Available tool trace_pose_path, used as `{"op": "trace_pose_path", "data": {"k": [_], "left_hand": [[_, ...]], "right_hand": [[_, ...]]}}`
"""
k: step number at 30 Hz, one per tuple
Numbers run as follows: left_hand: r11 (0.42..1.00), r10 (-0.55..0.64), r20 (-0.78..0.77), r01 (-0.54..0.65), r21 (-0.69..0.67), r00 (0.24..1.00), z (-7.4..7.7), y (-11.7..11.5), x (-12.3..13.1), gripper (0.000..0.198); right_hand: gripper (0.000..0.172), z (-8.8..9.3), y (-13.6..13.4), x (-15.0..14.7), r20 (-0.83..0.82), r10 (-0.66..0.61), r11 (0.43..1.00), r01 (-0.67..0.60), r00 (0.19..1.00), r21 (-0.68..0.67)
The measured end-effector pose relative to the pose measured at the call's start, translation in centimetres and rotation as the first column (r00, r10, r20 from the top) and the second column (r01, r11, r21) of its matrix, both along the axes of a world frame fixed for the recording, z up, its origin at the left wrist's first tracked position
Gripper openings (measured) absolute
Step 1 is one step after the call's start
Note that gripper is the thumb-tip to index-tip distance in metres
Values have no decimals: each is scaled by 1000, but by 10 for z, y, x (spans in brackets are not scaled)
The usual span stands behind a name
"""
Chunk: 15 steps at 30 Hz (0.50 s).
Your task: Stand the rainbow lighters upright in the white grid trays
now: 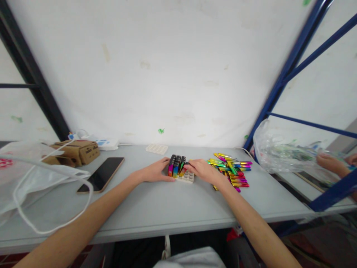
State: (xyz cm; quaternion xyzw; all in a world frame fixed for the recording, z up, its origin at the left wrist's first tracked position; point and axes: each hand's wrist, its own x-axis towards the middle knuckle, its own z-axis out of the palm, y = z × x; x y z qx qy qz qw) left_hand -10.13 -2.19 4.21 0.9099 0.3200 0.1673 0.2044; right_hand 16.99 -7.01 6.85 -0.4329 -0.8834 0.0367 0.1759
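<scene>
A white tray with square holes (187, 178) lies on the desk in front of me. Several upright lighters with black tops and shiny rainbow bodies (175, 165) fill its left side. My left hand (156, 170) grips the tray and the lighters from the left, thumb at the near corner, other fingers behind. Over the tray's right part, my right hand (201, 169) pinches a tilted yellow-orange lighter (183, 171) beside the standing rows. Its fingertips partly hide that lighter. Right of this hand lies a loose pile of shiny multicoloured lighters (232, 169).
Another white holed tray (156, 149) lies near the wall. To the left are a phone (103, 173), a cardboard box (80, 150), a white cable (89, 197) and a plastic bag (25, 167). Beyond the blue frame (275, 89), another person's hand (330, 163) is near a clear bag (281, 149).
</scene>
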Motion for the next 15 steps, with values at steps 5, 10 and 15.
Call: {"op": "trace_pose_path", "data": {"k": [5, 10, 15], "left_hand": [[1000, 13, -13, -13, 1, 1000, -2, 1, 0, 75], [1000, 15, -20, -15, 1, 1000, 0, 1, 0, 76], [1000, 10, -20, -10, 0, 1000, -1, 2, 0, 80]], "right_hand": [[43, -1, -3, -12, 68, -37, 999, 36, 997, 23], [47, 2, -2, -12, 102, -63, 998, 61, 993, 23], [53, 12, 11, 42, 13, -382, 919, 378, 924, 115]]}}
